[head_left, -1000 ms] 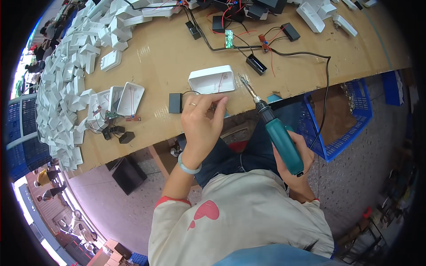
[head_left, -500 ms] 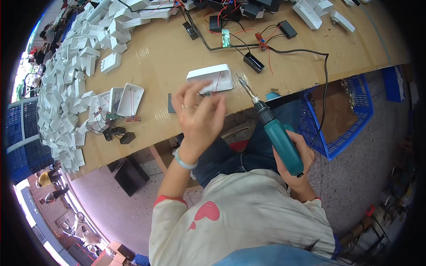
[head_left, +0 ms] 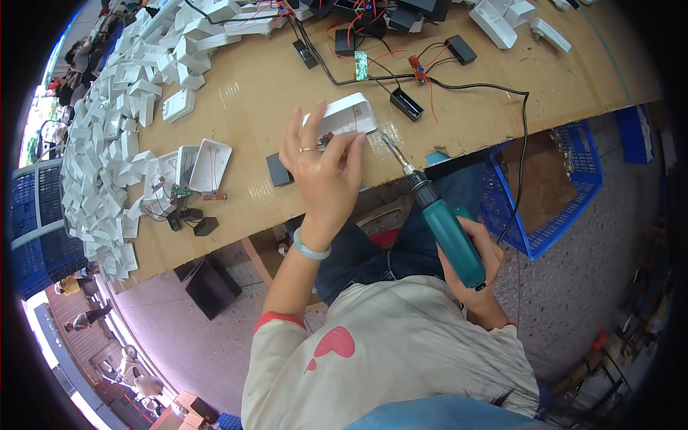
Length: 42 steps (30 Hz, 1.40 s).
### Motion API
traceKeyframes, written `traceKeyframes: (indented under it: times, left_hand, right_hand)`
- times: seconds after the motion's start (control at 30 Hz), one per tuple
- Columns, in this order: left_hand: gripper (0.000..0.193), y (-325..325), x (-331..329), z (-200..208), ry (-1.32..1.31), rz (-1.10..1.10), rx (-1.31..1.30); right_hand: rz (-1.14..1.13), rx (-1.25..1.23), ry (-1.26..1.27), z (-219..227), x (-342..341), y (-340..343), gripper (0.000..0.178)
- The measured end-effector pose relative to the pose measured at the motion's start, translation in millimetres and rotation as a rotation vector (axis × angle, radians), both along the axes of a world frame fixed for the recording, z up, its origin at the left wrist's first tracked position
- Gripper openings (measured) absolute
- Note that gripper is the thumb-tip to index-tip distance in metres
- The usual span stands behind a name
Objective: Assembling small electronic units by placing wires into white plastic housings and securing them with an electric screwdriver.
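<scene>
My right hand [head_left: 481,247] is wrapped round a teal soldering gun [head_left: 450,236]. Its metal tip points up and left, close to the right end of a white plastic case [head_left: 362,107]. My left hand [head_left: 319,175] reaches over the near side of that case. Its thumb and index finger come together there in a pinch, the other fingers raised; what they hold is too small to make out. A thin red wire and a small dark part show inside the case. Beside my left wrist lies a dark flat block [head_left: 278,170].
White plastic cases [head_left: 107,143] lie heaped along the left. Nearer stand open cases with wired boards [head_left: 186,192]. Black battery holders [head_left: 407,104], a green circuit board [head_left: 361,66] and a black cable [head_left: 487,87] lie at the back. A blue crate [head_left: 534,240] stands at right, below the table.
My left hand has moved slightly forward and right, its thumb and index finger closing together. The case has shifted slightly forward, and the soldering gun has moved a little left and down.
</scene>
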<state>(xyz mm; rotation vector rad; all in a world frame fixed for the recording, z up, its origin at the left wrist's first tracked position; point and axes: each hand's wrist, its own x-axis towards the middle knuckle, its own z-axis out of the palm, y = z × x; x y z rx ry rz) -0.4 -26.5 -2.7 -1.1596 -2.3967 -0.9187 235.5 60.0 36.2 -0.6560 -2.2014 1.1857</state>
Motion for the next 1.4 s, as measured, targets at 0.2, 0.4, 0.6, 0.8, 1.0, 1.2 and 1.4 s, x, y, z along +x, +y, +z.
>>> traceKeyframes:
  times: [0.2,0.4,0.6,0.8,1.0,1.2,1.4]
  left_hand:
    - [0.012,-20,6,-3,-0.004,-0.104,0.091]
    - [0.013,-45,18,-4,-0.017,-0.142,0.062]
    - [0.02,-54,23,-10,-0.112,-0.128,0.059]
    - [0.021,-23,40,-13,0.008,-0.145,0.053]
    - [0.019,-2,36,-11,0.124,-0.086,0.048]
    - [0.005,8,13,24,-0.051,0.013,0.091]
    - [0.006,1,-3,30,-0.069,-0.139,-0.052]
  right_hand:
    - [-0.002,0.036,0.018,-3,-1,3,0.034]
    - [-0.005,0.001,0.007,-1,1,4,0.033]
    - [-0.002,0.019,0.021,-1,1,3,0.032]
    - [0.004,0.009,0.036,-1,2,3,0.033]
    - [-0.039,0.038,0.036,1,8,5,0.031]
    - [-0.033,0.161,0.034,2,5,10,0.031]
    - [-0.02,0.053,0.054,3,2,7,0.032]
